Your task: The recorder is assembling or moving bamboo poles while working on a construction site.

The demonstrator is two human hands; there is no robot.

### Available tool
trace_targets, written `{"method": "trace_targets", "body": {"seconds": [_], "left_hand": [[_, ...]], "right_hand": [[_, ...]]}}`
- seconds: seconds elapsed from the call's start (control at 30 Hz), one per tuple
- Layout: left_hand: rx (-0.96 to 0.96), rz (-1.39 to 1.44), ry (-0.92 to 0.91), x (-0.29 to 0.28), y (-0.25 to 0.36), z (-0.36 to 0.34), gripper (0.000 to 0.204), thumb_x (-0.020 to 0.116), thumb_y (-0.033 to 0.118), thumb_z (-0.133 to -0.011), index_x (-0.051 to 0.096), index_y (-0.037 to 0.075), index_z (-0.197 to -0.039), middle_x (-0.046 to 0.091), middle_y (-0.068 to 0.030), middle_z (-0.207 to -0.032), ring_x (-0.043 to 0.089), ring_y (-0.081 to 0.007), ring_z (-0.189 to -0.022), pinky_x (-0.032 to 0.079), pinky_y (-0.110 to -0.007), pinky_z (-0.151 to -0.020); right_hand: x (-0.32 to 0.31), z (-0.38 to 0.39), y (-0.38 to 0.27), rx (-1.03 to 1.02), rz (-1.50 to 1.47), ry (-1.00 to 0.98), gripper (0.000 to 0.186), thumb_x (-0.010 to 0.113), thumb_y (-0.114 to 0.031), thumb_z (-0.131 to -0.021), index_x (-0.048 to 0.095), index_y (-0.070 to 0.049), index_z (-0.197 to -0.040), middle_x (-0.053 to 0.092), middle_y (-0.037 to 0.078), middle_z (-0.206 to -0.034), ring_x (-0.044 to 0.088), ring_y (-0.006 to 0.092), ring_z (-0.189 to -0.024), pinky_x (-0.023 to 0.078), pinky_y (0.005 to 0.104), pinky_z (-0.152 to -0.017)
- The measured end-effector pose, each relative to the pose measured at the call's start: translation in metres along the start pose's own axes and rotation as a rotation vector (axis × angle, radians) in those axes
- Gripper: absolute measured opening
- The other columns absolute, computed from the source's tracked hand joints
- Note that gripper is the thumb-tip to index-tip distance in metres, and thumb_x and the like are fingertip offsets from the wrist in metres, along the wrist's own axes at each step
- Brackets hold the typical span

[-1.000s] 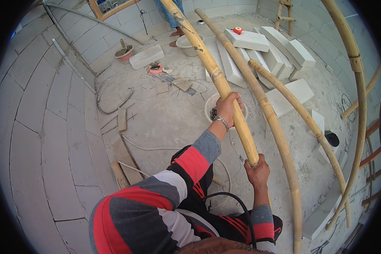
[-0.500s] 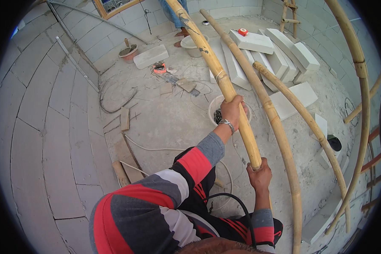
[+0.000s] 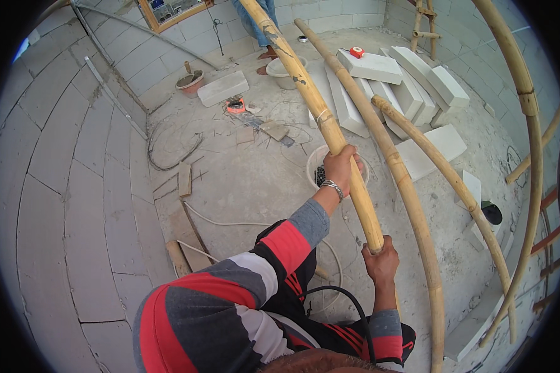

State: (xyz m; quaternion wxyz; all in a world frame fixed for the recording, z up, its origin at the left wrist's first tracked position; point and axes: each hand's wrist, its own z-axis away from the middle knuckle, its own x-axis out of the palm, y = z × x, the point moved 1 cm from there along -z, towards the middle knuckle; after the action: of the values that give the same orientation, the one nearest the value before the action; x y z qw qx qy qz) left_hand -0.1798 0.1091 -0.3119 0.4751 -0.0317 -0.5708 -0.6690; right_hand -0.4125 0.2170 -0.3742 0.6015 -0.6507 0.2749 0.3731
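Note:
A thick yellow bamboo pole (image 3: 307,93) slants from the top of the view down to its near end in front of me. Partway along it, my left hand (image 3: 340,172) is wrapped round the shaft; a bracelet shows on that wrist. My right hand (image 3: 381,259) grips the near end, its thumb up against the pole. Below my left hand, partly hidden by it and the pole, stands a pale bucket (image 3: 313,166) with small dark items inside. A second bamboo pole (image 3: 399,171) runs alongside on the right, apart from my hands.
White blocks (image 3: 404,90) are stacked at the far right, with a red tape measure (image 3: 356,52) on top. More bamboo (image 3: 457,180) leans at right. An orange-handled saw (image 3: 236,107), a mortar tub (image 3: 190,82) and a cable (image 3: 230,221) lie leftward. A person's legs (image 3: 255,25) show at the back.
Both hands keep their hold on the bamboo pole, which has shifted very slightly. The view has tilted a little; otherwise the scene is the same.

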Motion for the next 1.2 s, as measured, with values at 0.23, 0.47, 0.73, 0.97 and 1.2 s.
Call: {"method": "trace_targets", "body": {"seconds": [0.23,0.47,0.73,0.97,1.2], "left_hand": [[-0.006,0.001,-0.011,-0.0018,-0.0006,-0.0011,0.025,0.070,0.018,-0.082,0.059,0.003,-0.098,0.061,-0.0070,-0.081,0.062,-0.0190,-0.061,0.053,-0.034,-0.056],[-0.006,-0.012,-0.014,-0.0010,0.0002,-0.0005,0.025,0.070,0.020,-0.083,0.060,0.003,-0.099,0.060,-0.0068,-0.082,0.062,-0.0191,-0.063,0.055,-0.035,-0.057],[-0.007,0.007,-0.011,0.0003,0.0020,0.0016,0.023,0.069,0.018,-0.083,0.058,0.003,-0.097,0.060,-0.0065,-0.080,0.061,-0.0182,-0.060,0.052,-0.034,-0.055],[0.006,0.020,-0.001,-0.0002,0.0024,0.0021,0.023,0.070,0.017,-0.082,0.057,0.003,-0.096,0.059,-0.0066,-0.078,0.060,-0.0184,-0.058,0.051,-0.034,-0.053],[0.013,-0.017,-0.002,-0.0024,-0.0025,-0.0034,0.026,0.070,0.022,-0.083,0.060,0.004,-0.099,0.060,-0.0076,-0.082,0.062,-0.0199,-0.061,0.055,-0.036,-0.056]], "right_hand": [[0.0024,-0.0001,0.0042,-0.008,0.005,-0.002,0.036,0.077,-0.032,-0.082,0.060,-0.009,-0.104,0.071,0.018,-0.088,0.070,0.0407,-0.083,0.055,0.0502,-0.075],[0.0024,0.0003,0.0042,-0.017,-0.003,0.004,0.036,0.077,-0.032,-0.082,0.060,-0.008,-0.103,0.071,0.019,-0.087,0.070,0.0409,-0.082,0.055,0.0500,-0.075],[0.0026,0.0001,0.0022,-0.017,-0.005,0.008,0.037,0.077,-0.033,-0.081,0.060,-0.008,-0.102,0.071,0.019,-0.087,0.070,0.0407,-0.083,0.055,0.0499,-0.075],[0.0039,-0.0005,0.0027,-0.026,0.003,0.000,0.038,0.078,-0.029,-0.080,0.058,-0.006,-0.102,0.070,0.021,-0.085,0.069,0.0426,-0.082,0.055,0.0500,-0.074],[0.0039,-0.0013,0.0043,-0.030,0.011,-0.001,0.039,0.078,-0.030,-0.080,0.057,-0.005,-0.102,0.070,0.022,-0.085,0.069,0.0427,-0.082,0.055,0.0502,-0.074]]}}
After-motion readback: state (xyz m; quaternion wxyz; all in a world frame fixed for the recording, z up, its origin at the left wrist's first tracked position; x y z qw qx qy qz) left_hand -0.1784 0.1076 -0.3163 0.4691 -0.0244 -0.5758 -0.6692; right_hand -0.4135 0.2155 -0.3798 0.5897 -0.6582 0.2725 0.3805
